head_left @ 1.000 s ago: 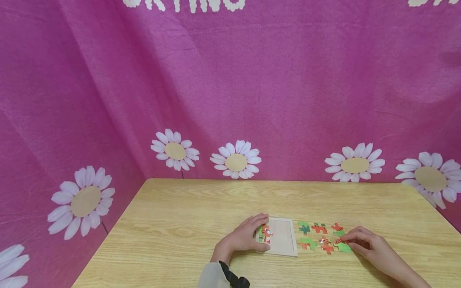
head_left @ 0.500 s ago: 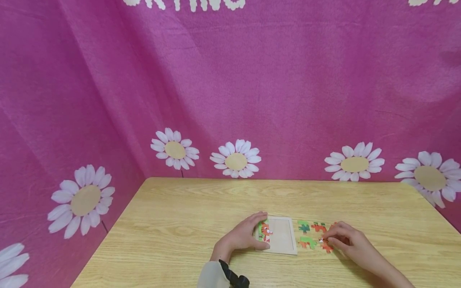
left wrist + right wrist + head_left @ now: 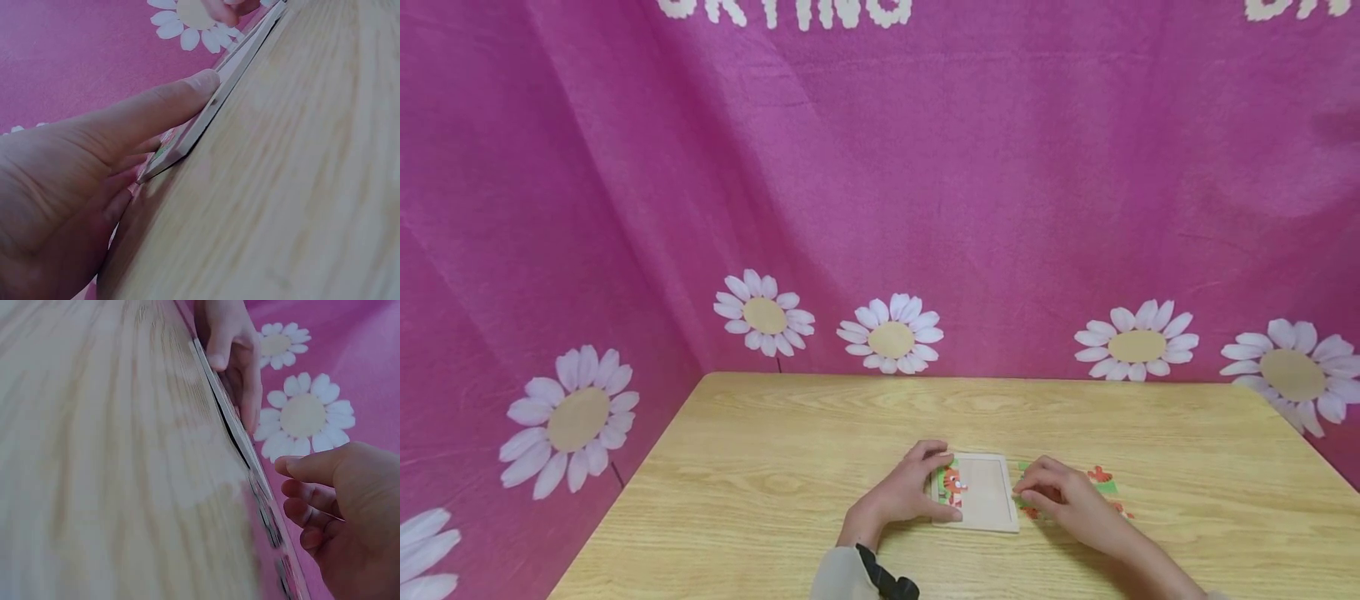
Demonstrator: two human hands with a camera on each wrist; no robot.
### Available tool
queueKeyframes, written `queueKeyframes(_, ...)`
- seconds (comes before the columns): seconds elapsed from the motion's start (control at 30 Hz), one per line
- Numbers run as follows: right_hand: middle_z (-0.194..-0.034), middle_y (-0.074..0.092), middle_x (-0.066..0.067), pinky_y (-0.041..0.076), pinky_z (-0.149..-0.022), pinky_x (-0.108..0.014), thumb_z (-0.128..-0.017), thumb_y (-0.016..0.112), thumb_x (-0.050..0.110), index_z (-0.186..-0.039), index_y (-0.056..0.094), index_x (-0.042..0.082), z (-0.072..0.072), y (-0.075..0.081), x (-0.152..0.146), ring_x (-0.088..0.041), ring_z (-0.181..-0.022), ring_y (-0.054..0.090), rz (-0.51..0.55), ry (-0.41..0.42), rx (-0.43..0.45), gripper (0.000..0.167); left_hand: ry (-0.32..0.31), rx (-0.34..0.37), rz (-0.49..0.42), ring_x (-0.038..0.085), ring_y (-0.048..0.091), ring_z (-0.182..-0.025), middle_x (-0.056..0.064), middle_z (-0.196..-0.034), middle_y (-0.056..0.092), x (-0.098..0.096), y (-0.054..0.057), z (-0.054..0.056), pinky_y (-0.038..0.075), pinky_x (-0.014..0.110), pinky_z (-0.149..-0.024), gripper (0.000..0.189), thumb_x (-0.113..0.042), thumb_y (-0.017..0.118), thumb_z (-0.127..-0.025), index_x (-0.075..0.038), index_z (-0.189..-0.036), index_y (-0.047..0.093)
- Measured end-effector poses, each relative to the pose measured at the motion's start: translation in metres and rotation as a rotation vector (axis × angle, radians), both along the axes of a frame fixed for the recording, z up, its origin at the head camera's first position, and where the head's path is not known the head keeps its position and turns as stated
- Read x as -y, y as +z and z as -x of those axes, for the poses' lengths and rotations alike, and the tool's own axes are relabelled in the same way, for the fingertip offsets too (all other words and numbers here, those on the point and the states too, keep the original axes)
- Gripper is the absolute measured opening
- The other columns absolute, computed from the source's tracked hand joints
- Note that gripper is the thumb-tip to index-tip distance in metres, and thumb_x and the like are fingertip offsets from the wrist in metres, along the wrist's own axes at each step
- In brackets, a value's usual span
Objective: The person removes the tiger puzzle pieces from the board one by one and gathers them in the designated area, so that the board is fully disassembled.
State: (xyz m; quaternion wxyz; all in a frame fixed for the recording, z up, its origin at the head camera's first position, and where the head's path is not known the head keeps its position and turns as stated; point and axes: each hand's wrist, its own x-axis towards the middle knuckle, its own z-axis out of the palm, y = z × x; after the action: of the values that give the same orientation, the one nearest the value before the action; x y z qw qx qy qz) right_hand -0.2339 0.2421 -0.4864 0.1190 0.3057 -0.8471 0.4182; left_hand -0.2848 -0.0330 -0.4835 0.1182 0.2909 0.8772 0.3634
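Note:
In the head view my left hand [image 3: 906, 487] grips the left end of a shallow wooden puzzle tray [image 3: 1011, 521], thumb along its near edge and fingers at the far edge. Assembled puzzle pieces [image 3: 952, 482] with an orange cartoon animal on green fill the tray's left side; bare wood shows on its right. My right hand [image 3: 1063, 500] is just right of the tray, over loose puzzle pieces [image 3: 1103, 477], hiding most of them. The right wrist view shows its thumb [image 3: 300, 467] apart from the loosely bent fingers, with nothing visible between them.
Everything lies on a light wood-grain table [image 3: 775, 467]. Behind it and to the left hangs a pink curtain [image 3: 1000, 208] printed with white daisies. A black strap [image 3: 883, 575] is around the left wrist.
My right hand has moved left across the loose pieces, from the far right one to beside the tray, uncovering the right-hand pieces. The left hand stays on the tray, its fingers shifting slightly.

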Motion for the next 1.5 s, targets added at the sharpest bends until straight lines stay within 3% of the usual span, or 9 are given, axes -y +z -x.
queueKeyframes(0.17, -0.092, 0.063, -0.006, 0.049, -0.060, -0.016, -0.091, 0.066, 0.007, -0.096, 0.072, 0.013, 0.003, 0.002, 0.009, 0.005, -0.078, 0.053, -0.028, 0.016, 0.039, 0.010, 0.029, -0.029, 0.017, 0.023, 0.028, -0.138, 0.005, -0.148, 0.033, -0.001, 0.000, -0.002, 0.036, 0.039, -0.116, 0.082, -0.035, 0.085, -0.074, -0.012, -0.144, 0.049)
queueKeyframes(0.33, -0.094, 0.065, 0.002, 0.049, -0.070, -0.015, -0.092, 0.067, 0.014, -0.096, 0.072, 0.017, 0.002, 0.005, 0.017, 0.006, -0.086, 0.054, -0.060, -0.010, 0.058, 0.007, 0.037, -0.038, 0.023, 0.022, 0.030, -0.134, 0.004, -0.145, 0.035, -0.001, 0.001, -0.004, 0.036, 0.039, -0.115, 0.081, -0.037, 0.085, -0.074, -0.014, -0.144, 0.050)
queueKeyframes(0.57, -0.088, 0.062, 0.006, 0.045, -0.058, -0.016, -0.091, 0.068, 0.015, -0.096, 0.071, 0.014, 0.007, 0.007, 0.033, 0.006, -0.072, 0.046, -0.078, -0.058, 0.113, 0.006, 0.058, -0.054, 0.033, 0.017, 0.034, -0.128, -0.001, -0.138, 0.038, -0.001, 0.001, -0.003, 0.040, 0.033, -0.111, 0.087, -0.041, 0.085, -0.073, -0.009, -0.145, 0.047)
queueKeyframes(0.83, -0.086, 0.062, 0.003, 0.046, -0.061, -0.016, -0.089, 0.069, 0.009, -0.092, 0.069, 0.010, 0.018, 0.008, 0.057, 0.006, -0.073, 0.047, -0.096, -0.106, 0.133, 0.004, 0.069, -0.051, -0.002, 0.014, 0.036, -0.125, -0.002, -0.134, 0.040, -0.001, -0.003, -0.001, 0.041, 0.028, -0.108, 0.089, -0.040, 0.086, -0.072, -0.005, -0.143, 0.046)
queueKeyframes(1.0, -0.083, 0.060, 0.001, 0.043, -0.061, -0.016, -0.086, 0.072, 0.009, -0.090, 0.069, 0.007, 0.025, 0.004, 0.074, 0.003, -0.073, 0.046, -0.106, -0.194, 0.140, 0.005, 0.068, -0.040, -0.012, 0.014, 0.035, -0.125, -0.001, -0.133, 0.040, -0.001, -0.002, -0.001, 0.041, 0.028, -0.108, 0.089, -0.040, 0.086, -0.072, -0.005, -0.143, 0.046)
queueKeyframes(1.3, -0.075, 0.051, 0.001, 0.036, -0.058, -0.016, -0.084, 0.073, 0.006, -0.083, 0.066, 0.008, 0.034, 0.002, 0.093, -0.004, -0.067, 0.042, -0.082, -0.335, 0.270, 0.008, 0.066, -0.044, -0.021, 0.015, 0.035, -0.126, 0.000, -0.132, 0.041, -0.001, -0.001, -0.002, 0.040, 0.030, -0.111, 0.089, -0.037, 0.087, -0.072, -0.003, -0.143, 0.046)
queueKeyframes(1.5, -0.075, 0.050, -0.001, 0.032, -0.055, -0.017, -0.085, 0.072, 0.003, -0.081, 0.061, 0.005, 0.036, 0.004, 0.098, -0.009, -0.068, 0.042, -0.094, -0.347, 0.299, 0.011, 0.071, -0.043, -0.027, 0.015, 0.035, -0.127, 0.000, -0.132, 0.041, -0.001, -0.001, -0.003, 0.039, 0.031, -0.113, 0.089, -0.037, 0.087, -0.071, -0.003, -0.143, 0.047)
